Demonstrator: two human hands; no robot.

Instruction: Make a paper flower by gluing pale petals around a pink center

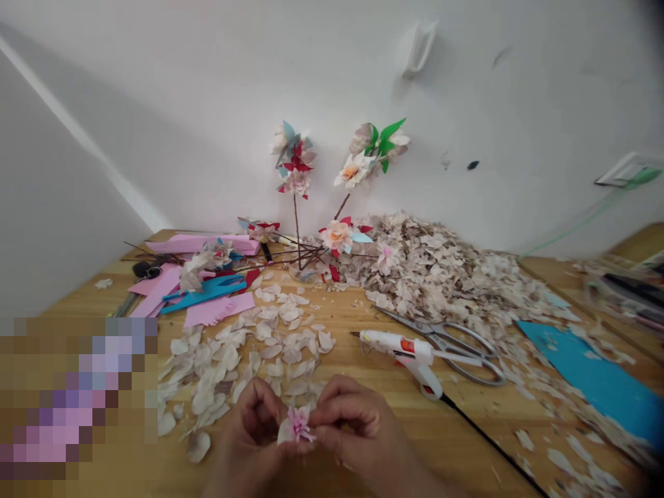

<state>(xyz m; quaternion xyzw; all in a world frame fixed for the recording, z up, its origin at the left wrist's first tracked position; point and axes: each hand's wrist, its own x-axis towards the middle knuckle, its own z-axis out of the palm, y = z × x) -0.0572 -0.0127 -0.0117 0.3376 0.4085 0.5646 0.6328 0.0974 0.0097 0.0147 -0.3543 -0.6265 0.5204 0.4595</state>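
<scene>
Low in the middle of the view, a small flower point(299, 425) with a fringed pink centre and whitish petals is held between both hands. My left hand point(256, 436) pinches it from the left, thumb and finger on a pale petal. From the right, my right hand point(353, 425) has its thumb and fingertips closed at the flower's edge. Loose pale petals point(225, 363) are spread on the wooden table just beyond the hands. To the right of them lies a white glue gun point(397, 347), nozzle toward the left, beside metal scissors point(449, 339).
A large heap of pale petals point(425, 263) lies against the wall. Finished flowers on stems point(297, 225) lean there. Pink paper strips point(220, 310) and blue strips point(205, 292) lie at the left, a blue sheet point(591, 380) at the right. The gun's black cable point(490, 443) runs toward the front right.
</scene>
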